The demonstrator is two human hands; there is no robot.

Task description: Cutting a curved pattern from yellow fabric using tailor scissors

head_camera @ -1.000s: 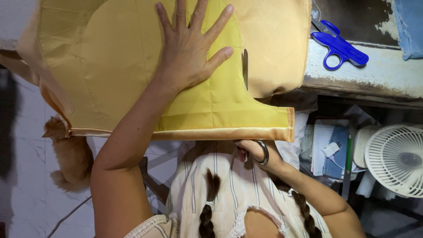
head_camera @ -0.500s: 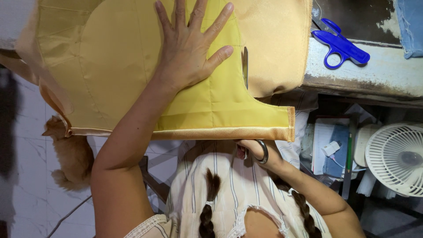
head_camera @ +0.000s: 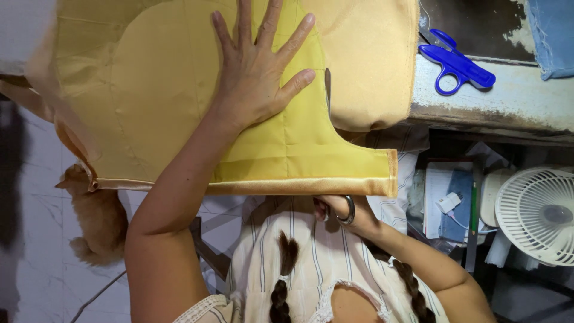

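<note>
- A person's left hand (head_camera: 260, 72) lies flat on a piece of yellow fabric (head_camera: 179, 107), fingers (head_camera: 296, 81) released and fanned wide, the palm pressing the cloth down and grasping nothing.
- The yellow fabric lies spread over the desk (head_camera: 508, 101) and hangs past its near edge, where a shinier golden hem (head_camera: 287, 186) runs along the bottom from left to right.
- The right hand (head_camera: 341, 210) sits just below that hem near its right end, wearing a dark ring; its fingers are curled up against the underside of the cloth, though whether they actually pinch it cannot be told, since the hem hides the fingertips.
- Blue scissors (head_camera: 454, 63) rest on the worn grey desk to the right of the fabric, apart from both hands, with a piece of blue denim (head_camera: 553, 36) at the top right corner.
- Below the desk on the right stands a small white fan (head_camera: 538, 215), beside a clutter of papers and a notebook (head_camera: 445, 197).
- An orange cat (head_camera: 95, 221) is on the pale tiled floor at the left, partly under the hanging cloth.
- The person wears a striped cream top, with two dark braids hanging down the front.
</note>
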